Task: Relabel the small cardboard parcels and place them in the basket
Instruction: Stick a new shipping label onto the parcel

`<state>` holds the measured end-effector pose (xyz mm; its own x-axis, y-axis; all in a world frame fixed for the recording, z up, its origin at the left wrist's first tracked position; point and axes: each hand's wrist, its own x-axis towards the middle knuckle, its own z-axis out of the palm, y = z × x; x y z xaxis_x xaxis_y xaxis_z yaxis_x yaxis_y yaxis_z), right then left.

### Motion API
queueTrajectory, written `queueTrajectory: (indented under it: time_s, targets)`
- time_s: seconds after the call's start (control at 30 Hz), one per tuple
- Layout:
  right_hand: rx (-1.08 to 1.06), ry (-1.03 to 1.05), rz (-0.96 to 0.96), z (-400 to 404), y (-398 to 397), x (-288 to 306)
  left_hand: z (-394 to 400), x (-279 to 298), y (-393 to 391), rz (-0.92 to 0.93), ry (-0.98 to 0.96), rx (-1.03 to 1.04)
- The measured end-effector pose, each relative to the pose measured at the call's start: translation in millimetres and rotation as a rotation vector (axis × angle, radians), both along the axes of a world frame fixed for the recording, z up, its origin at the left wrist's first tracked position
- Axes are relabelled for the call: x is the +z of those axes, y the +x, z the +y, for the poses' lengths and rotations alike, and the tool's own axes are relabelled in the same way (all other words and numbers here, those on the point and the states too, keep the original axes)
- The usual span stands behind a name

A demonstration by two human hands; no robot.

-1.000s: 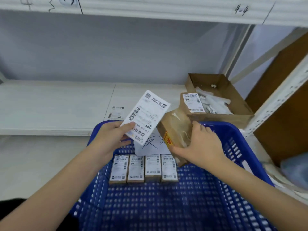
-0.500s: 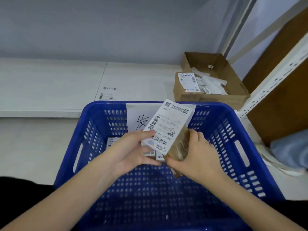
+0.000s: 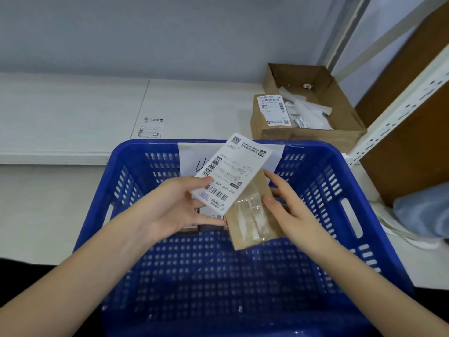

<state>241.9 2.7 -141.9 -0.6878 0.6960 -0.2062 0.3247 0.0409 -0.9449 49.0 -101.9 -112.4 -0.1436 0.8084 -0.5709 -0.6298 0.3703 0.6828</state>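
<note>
Over the blue plastic basket [image 3: 345,190] my right hand [image 3: 289,210] holds a small brown cardboard parcel [image 3: 252,220] with clear tape across its face. My left hand [image 3: 175,207] pinches a white shipping label [image 3: 230,173] by its lower left edge. The label lies tilted over the parcel's upper part. Several labelled small parcels [image 3: 209,218] lie in the basket under my hands, mostly hidden. A white handwritten sheet [image 3: 192,159] leans inside the basket's far wall.
An open brown cardboard box [image 3: 313,135] with crumpled label backings stands on the white shelf [image 3: 73,117] at the back right, a label on its flap. Another loose label [image 3: 150,127] lies on the shelf. A white perforated rack post [image 3: 398,103] rises at right.
The view has tilted down and closer to the basket. Both hands came lower over the basket, and the label has gone from held apart at the left to lying over the parcel.
</note>
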Motion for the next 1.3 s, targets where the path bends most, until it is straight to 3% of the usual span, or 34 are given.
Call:
queueTrajectory:
  time_s: [0.13,0.27,0.43,0.67,0.93,1.1,1.23,1.3]
  targets:
    - [-0.024,0.008,0.058,-4,2,-3,3,4,-3,0.114,-0.027,-0.04]
    - [-0.091,-0.018,0.03,2,3,-4,4,10,-15,0.35,-0.048,0.002]
    - [-0.189,-0.156,0.059,12,4,3,3,15,-28,0.586,-0.008,0.026]
    - [-0.066,-0.047,0.023,3,1,3,8,11,-19,0.803,0.028,-0.12]
    - [0.073,0.002,0.026,-4,0,-4,14,11,-19,0.798,0.076,-0.121]
    - [0.027,-0.022,0.041,-6,-4,-11,17,10,-18,0.812,0.072,-0.076]
    - [-0.111,-0.084,0.088,-6,-6,-11,18,12,-14,0.504,0.111,0.067]
    - [-0.184,-0.13,0.124,-6,-7,-10,16,11,-7,0.448,0.122,0.02]
